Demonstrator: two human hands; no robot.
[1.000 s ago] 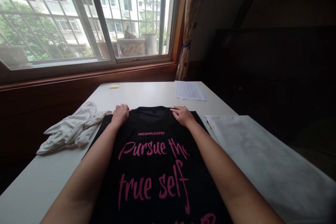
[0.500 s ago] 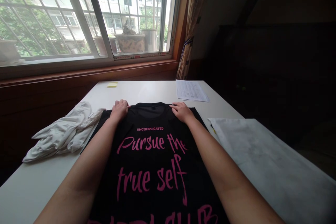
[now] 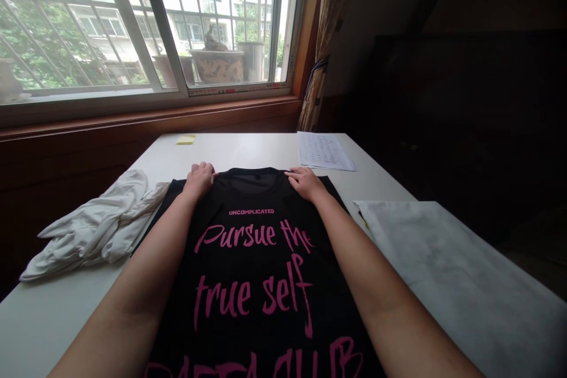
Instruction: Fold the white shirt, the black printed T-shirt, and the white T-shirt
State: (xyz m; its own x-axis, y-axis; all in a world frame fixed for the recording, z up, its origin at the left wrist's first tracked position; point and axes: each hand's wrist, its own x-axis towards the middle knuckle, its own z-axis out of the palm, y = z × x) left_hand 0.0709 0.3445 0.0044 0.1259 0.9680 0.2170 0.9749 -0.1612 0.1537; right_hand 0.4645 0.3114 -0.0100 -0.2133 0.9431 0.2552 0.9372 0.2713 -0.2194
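Note:
A black T-shirt (image 3: 254,260) with pink lettering lies spread on the white table (image 3: 248,150), its neckline toward the window. My left hand (image 3: 201,180) is closed on the shirt's shoulder, left of the collar. On the opposite shoulder, my right hand (image 3: 306,182) pinches the cloth near the collar with thumb and fingertips. Both forearms reach over the sides of the shirt. The lower part of the shirt runs out of view at the bottom.
Crumpled light grey cloth (image 3: 97,224) lies at the table's left edge. A pale, flat sheet-like cover (image 3: 443,266) covers the right side. Printed papers (image 3: 325,150) and yellow sticky notes (image 3: 185,139) lie at the far end, below a barred window (image 3: 177,23) and a tied curtain (image 3: 316,65).
The view has shifted slightly, so the scene sits a little differently in the picture. Both hands stay at the shirt's shoulders, with no clear movement of the cloth.

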